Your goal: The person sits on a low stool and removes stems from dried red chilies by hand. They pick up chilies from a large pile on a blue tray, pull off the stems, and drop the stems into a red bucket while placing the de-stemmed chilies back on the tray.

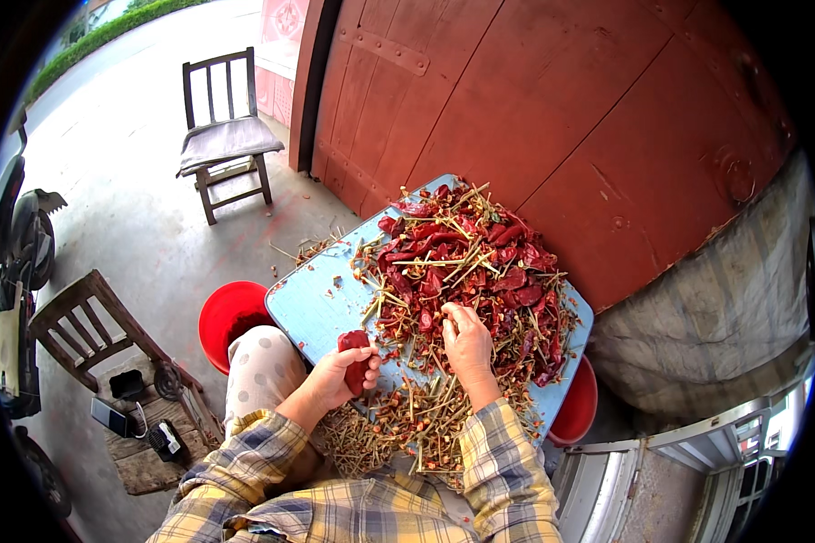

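My left hand (336, 377) grips a dark red dried chili pepper (354, 345) upright, above the near left edge of a light blue tabletop (312, 298). A heap of dried red chilies (448, 244), mixed with straw-coloured stalks, covers much of that tabletop. Over the near side of the heap is my right hand (468, 343), its fingers bent and touching or just above the chilies. Whether anything is pinched between its fingertips cannot be made out. Broken stems and bits (424, 421) lie thick along the near edge and spill down towards my lap.
Red buckets stand below the table, one at left (221, 315) and one at right (581, 404). A wooden chair (146, 441) at left carries a phone-like device (111, 415) and cable. Another chair (227, 139) stands beyond. A red wooden door (516, 102) rises behind the heap.
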`<state>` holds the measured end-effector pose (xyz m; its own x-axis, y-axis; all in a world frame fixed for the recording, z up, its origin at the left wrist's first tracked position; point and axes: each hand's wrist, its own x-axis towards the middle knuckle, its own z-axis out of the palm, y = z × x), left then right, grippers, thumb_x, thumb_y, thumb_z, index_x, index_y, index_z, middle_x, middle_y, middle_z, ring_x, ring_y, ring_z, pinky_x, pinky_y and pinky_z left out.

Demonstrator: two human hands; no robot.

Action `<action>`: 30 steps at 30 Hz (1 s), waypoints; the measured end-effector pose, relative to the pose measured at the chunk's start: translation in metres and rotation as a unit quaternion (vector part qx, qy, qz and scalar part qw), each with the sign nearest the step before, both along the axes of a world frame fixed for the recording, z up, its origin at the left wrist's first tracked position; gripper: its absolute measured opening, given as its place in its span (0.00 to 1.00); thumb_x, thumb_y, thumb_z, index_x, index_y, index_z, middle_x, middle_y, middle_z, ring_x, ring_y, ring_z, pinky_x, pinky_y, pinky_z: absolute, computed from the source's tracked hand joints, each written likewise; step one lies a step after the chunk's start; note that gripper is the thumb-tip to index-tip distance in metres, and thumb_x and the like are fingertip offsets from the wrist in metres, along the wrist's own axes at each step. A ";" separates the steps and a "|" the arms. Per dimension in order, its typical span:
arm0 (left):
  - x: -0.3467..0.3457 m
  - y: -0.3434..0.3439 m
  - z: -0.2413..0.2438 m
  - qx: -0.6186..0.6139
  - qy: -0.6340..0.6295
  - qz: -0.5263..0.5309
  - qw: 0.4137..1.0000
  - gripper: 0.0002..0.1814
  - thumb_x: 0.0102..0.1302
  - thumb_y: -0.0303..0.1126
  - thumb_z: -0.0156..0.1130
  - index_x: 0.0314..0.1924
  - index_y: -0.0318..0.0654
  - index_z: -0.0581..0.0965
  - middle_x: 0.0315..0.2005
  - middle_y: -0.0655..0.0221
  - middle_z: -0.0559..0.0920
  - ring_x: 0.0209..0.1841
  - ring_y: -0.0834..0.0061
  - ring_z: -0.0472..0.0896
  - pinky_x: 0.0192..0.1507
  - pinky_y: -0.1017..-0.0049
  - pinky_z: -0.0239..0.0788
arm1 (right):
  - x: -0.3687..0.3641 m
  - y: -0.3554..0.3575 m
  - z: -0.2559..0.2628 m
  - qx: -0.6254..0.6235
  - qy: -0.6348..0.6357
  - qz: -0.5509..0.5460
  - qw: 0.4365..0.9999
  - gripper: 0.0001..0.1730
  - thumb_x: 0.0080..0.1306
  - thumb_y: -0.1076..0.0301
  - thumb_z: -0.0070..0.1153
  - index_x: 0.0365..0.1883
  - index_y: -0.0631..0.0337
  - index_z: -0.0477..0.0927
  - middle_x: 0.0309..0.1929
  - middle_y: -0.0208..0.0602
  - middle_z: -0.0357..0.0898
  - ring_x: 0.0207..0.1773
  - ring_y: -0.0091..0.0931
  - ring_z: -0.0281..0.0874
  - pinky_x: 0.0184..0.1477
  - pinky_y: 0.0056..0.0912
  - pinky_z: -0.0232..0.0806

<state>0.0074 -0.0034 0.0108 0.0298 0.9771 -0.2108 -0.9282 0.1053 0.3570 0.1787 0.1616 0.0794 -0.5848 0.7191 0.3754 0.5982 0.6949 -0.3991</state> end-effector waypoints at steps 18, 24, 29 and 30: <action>0.001 -0.001 -0.004 0.002 0.011 0.004 1.000 0.08 0.68 0.31 0.58 0.46 0.40 0.73 0.35 0.68 0.77 0.33 0.74 0.73 0.34 0.75 0.67 | -0.015 -0.007 0.005 0.008 -0.036 0.095 0.995 0.07 0.62 0.73 0.60 0.37 0.51 0.81 0.36 0.30 0.73 0.38 0.34 0.80 0.37 0.39 0.73; 0.003 0.001 0.000 0.013 0.016 -0.002 1.000 0.09 0.68 0.30 0.57 0.47 0.39 0.73 0.36 0.67 0.78 0.34 0.74 0.75 0.35 0.74 0.68 | -0.014 -0.004 0.000 0.059 -0.096 0.112 0.987 0.10 0.62 0.75 0.58 0.39 0.49 0.81 0.37 0.31 0.73 0.39 0.34 0.80 0.35 0.39 0.73; 0.002 0.000 0.002 0.011 0.016 0.000 1.000 0.09 0.68 0.30 0.56 0.47 0.39 0.73 0.36 0.67 0.78 0.34 0.74 0.75 0.35 0.75 0.69 | -0.022 -0.001 -0.003 0.095 -0.136 0.102 0.981 0.09 0.62 0.73 0.57 0.39 0.49 0.80 0.35 0.33 0.71 0.40 0.34 0.79 0.34 0.38 0.74; 0.002 0.000 0.002 0.014 0.011 -0.001 1.000 0.09 0.68 0.30 0.56 0.47 0.39 0.73 0.35 0.67 0.78 0.34 0.74 0.75 0.35 0.75 0.69 | -0.022 0.000 -0.003 0.090 -0.121 0.106 0.983 0.08 0.62 0.73 0.58 0.39 0.49 0.80 0.35 0.33 0.71 0.40 0.34 0.79 0.34 0.38 0.74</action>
<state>0.0093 -0.0036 0.0127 0.0263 0.9827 -0.1835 -0.9196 0.0958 0.3809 0.1564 0.1615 0.0762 -0.8021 0.5059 0.3174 0.4945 0.8606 -0.1219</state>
